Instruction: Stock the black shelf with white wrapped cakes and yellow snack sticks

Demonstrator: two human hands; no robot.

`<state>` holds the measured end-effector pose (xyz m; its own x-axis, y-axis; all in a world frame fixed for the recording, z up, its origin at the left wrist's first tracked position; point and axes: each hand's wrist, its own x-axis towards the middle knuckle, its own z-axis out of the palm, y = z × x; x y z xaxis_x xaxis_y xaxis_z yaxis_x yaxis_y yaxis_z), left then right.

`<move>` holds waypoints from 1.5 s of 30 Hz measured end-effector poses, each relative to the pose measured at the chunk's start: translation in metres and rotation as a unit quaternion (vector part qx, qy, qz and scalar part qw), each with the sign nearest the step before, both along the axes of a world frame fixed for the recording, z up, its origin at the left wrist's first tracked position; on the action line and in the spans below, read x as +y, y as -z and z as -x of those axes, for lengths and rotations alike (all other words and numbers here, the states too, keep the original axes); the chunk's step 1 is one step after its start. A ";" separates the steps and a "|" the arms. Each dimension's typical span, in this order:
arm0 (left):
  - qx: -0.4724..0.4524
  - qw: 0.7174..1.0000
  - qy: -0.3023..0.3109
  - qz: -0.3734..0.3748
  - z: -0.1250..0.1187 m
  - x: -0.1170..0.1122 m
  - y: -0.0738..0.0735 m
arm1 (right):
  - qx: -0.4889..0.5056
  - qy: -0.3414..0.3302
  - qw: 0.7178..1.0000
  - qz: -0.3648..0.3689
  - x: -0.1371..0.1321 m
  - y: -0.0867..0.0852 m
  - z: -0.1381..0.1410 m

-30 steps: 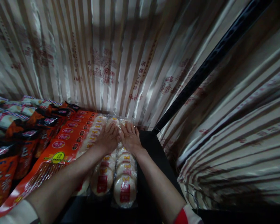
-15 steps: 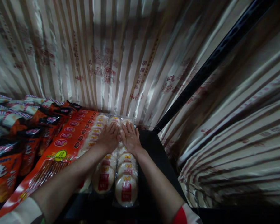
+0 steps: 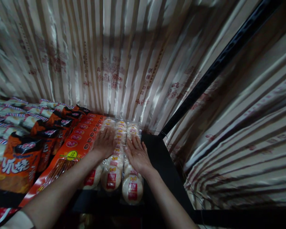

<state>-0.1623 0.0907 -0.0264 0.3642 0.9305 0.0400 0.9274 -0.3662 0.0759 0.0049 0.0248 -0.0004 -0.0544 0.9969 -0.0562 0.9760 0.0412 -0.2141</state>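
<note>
A striped, printed curtain [image 3: 124, 63] hangs behind a black shelf [image 3: 160, 159], which has a black post [image 3: 195, 90] at its far right corner and bears three rows of overlapping round white cakes [image 3: 111, 178] in clear wrappers, running front to back beside a long orange snack packet [image 3: 85, 127]. The left hand [image 3: 104, 143], unclenched, lies palm down over the left row, and the right hand [image 3: 137, 154], fingers likewise outstretched and grasping nothing, lies over the right row. Left of the packet are orange-and-black snack bags [image 3: 17, 165].

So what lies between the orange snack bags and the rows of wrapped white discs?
Flat orange packaging lies between the bags and the discs, as the head view shows.
</note>
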 end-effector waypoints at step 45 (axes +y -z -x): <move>-0.087 0.977 0.031 -0.192 0.040 -0.068 0.030 | -0.041 -0.113 0.990 -0.079 -0.010 0.015 0.057</move>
